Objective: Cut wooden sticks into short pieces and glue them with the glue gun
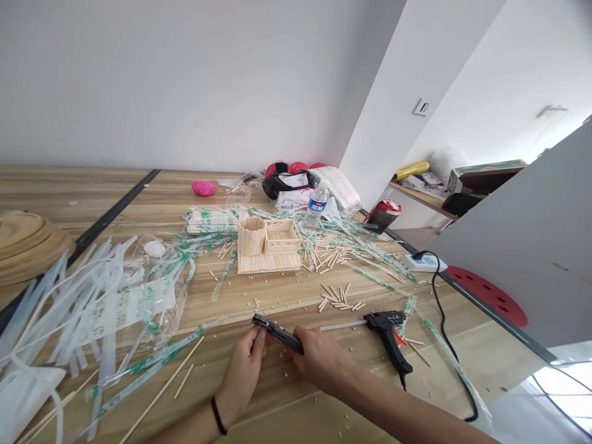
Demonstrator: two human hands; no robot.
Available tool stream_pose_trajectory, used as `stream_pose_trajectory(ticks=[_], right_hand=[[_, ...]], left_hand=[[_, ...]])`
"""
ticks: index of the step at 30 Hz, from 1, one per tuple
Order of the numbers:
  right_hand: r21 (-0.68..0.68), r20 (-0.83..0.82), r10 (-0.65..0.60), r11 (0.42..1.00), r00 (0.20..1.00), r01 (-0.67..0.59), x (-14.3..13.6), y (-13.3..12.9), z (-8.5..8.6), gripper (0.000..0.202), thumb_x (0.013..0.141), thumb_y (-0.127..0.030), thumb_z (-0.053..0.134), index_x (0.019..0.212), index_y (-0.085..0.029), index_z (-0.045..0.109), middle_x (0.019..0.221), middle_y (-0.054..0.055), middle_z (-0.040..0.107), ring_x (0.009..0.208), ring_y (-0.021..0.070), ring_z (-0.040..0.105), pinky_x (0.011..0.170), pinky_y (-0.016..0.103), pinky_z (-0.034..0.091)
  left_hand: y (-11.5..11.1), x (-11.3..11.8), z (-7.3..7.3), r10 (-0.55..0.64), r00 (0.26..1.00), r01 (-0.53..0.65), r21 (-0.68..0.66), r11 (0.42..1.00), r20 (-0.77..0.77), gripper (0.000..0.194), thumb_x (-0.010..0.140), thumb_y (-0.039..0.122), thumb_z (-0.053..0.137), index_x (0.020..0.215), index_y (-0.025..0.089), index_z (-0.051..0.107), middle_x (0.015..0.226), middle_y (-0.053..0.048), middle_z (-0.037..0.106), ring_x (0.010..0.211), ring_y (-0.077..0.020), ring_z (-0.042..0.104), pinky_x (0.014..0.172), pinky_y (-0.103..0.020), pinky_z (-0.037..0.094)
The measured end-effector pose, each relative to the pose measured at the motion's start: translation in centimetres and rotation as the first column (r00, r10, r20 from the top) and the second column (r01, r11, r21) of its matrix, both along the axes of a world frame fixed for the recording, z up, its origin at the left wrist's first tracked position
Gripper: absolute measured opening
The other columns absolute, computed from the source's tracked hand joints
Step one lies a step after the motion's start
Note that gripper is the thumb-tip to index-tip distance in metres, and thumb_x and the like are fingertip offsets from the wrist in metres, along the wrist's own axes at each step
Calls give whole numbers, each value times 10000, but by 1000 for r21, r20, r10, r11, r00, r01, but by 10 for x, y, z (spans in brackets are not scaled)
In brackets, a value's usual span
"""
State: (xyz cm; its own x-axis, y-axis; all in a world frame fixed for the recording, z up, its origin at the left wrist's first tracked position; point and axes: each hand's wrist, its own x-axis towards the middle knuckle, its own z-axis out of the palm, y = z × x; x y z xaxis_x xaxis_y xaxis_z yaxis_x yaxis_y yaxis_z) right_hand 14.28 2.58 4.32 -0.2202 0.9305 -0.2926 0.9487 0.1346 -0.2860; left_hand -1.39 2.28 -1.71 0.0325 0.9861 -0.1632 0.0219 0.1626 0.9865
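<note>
My right hand (314, 357) is wrapped round the handle of a dark pliers-like tool (280, 333), its metal head pointing left. My left hand (247, 357) is closed at that head, thumb and fingers pinched; what lies between them is too small to make out. Beyond my hands stands a model made of wooden sticks: a stick base (268, 263) bears a round stick cup (251, 236) and a square railed stick box (282, 237). Short cut sticks (340, 298) lie loose nearby. To the right, a black glue gun (388, 336) rests on its side with a glue stick in its back end.
Clear glue sticks (99, 290) and plastic wrap spread over the left. Bundled sticks (210, 221), a water bottle (317, 203) and pink yarn (203, 188) stand further back. A power strip (423, 263) with a black cord (439, 314) sits by the right table edge.
</note>
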Motion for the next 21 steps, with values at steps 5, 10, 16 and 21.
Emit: stream_pose_trajectory(ticks=[5,10,16,21], right_hand=[[-19,25,4,1000,1000,-3,-2,2,-3,203,869,-242,493,870,-146,673,845,163,754,790,281,718,546,282,327],[-11,33,24,1000,999,-24,-1,4,-3,249,881,-281,482,868,-146,691,865,173,754,806,293,717,568,289,365],[5,24,26,1000,999,-26,-1,5,-3,258,881,-285,481,855,-150,700,851,177,758,790,301,717,572,293,376],[13,25,17,1000,1000,-17,3,3,-8,193,848,-236,517,847,-152,691,846,170,758,792,303,723,566,292,366]], left_hand=[[1,-1,0,5,999,-4,4,1000,-39,599,713,752,485,640,165,582,500,75,355,482,-129,310,461,-246,231],[1,-2,-3,15,998,-15,6,1000,-60,560,746,711,485,649,171,597,490,72,359,465,-132,318,448,-246,218],[2,-3,-6,0,997,0,-5,1000,-77,557,750,714,467,644,179,578,490,84,327,441,-119,280,430,-234,193],[1,-2,-8,-23,997,21,-24,999,-70,574,749,727,459,670,171,577,512,91,300,448,-109,226,421,-227,158]])
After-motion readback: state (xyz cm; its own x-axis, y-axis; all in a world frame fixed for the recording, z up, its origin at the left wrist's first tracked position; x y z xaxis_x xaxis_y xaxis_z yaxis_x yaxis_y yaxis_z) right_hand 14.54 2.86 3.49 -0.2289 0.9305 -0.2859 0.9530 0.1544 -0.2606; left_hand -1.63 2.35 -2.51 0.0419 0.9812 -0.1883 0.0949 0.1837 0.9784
